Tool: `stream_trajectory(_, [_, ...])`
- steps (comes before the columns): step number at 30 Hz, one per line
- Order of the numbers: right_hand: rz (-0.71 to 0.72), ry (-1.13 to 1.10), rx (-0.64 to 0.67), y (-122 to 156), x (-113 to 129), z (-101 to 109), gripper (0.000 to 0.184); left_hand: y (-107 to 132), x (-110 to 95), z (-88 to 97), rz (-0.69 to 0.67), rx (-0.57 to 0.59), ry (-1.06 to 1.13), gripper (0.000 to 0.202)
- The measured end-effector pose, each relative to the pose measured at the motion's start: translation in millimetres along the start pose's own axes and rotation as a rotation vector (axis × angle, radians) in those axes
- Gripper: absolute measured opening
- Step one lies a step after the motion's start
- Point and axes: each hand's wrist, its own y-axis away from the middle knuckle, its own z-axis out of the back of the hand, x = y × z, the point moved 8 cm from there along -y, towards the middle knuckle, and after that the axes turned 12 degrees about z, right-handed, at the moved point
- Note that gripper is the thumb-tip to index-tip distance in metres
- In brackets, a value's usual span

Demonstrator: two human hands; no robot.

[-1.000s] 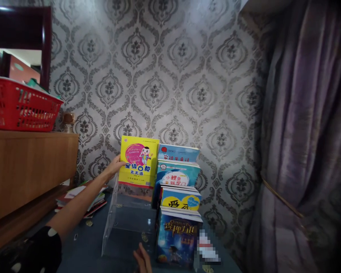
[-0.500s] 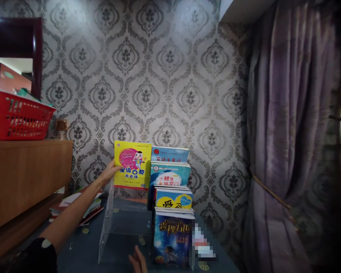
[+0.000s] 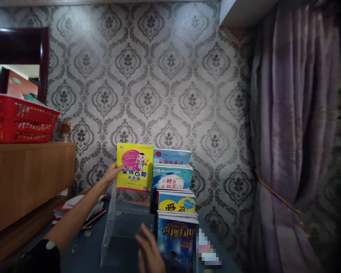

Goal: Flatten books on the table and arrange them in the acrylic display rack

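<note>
My left hand (image 3: 111,174) grips the left edge of a yellow workbook (image 3: 135,167), thumb on its front cover. The workbook stands upright at the back level of a clear tiered book rack (image 3: 108,227). To its right, several books rise in steps: a light blue book (image 3: 173,156), a teal book (image 3: 174,176), a yellow-and-blue book (image 3: 177,203) and a dark blue book (image 3: 176,242) in front. My right hand (image 3: 150,252), low in the view and slightly blurred, has its fingers apart and holds nothing visible. It is nearest the dark blue book and partly covers its left side.
A pile of books and papers (image 3: 79,206) lies left of the rack, behind my left forearm. Farther left, a wooden cabinet (image 3: 31,174) carries a red plastic basket (image 3: 22,121). A purple curtain (image 3: 295,113) hangs at the right. The dark tabletop (image 3: 88,254) is underneath.
My right hand has risen farther into view beside the dark blue book. My left hand keeps its hold on the yellow workbook. The whole view has shifted slightly.
</note>
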Motion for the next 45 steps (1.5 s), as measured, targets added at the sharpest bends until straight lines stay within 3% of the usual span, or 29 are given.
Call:
stream_trajectory(4, [0.294, 0.130, 0.044, -126, 28, 46, 0.040, 0, 0, -2.3, -0.020, 0.001, 0.017, 0.055])
stream_trajectory(7, [0.397, 0.322, 0.033, -219, 29, 70, 0.040, 0, 1, -4.8, -0.031, 0.006, 0.025, 0.058])
stream_trajectory(10, [0.339, 0.526, 0.114, -284, 10, 69, 0.043, -1, 2, -6.5, -0.038, 0.013, 0.023, 0.062])
stream_trajectory(13, [0.270, 0.612, 0.304, -317, -14, 52, 0.049, -3, 3, -6.0, -0.041, 0.009, 0.016, 0.064])
stream_trajectory(16, [0.203, 0.635, 0.467, -330, -31, 38, 0.049, -4, 4, -3.9, -0.043, -0.006, 0.005, 0.062])
stream_trajectory(19, [0.156, 0.646, 0.534, -334, -38, 35, 0.043, -5, 5, -1.4, -0.054, -0.024, -0.010, 0.061])
stream_trajectory(30, [0.182, 0.670, 0.563, -327, -30, 34, 0.029, 1, 3, 4.6, -0.032, -0.007, -0.080, 0.062])
stream_trajectory(45, [0.201, 0.676, 0.577, -325, -25, 33, 0.030, 1, -3, 4.8, -0.001, -0.023, -0.008, 0.045])
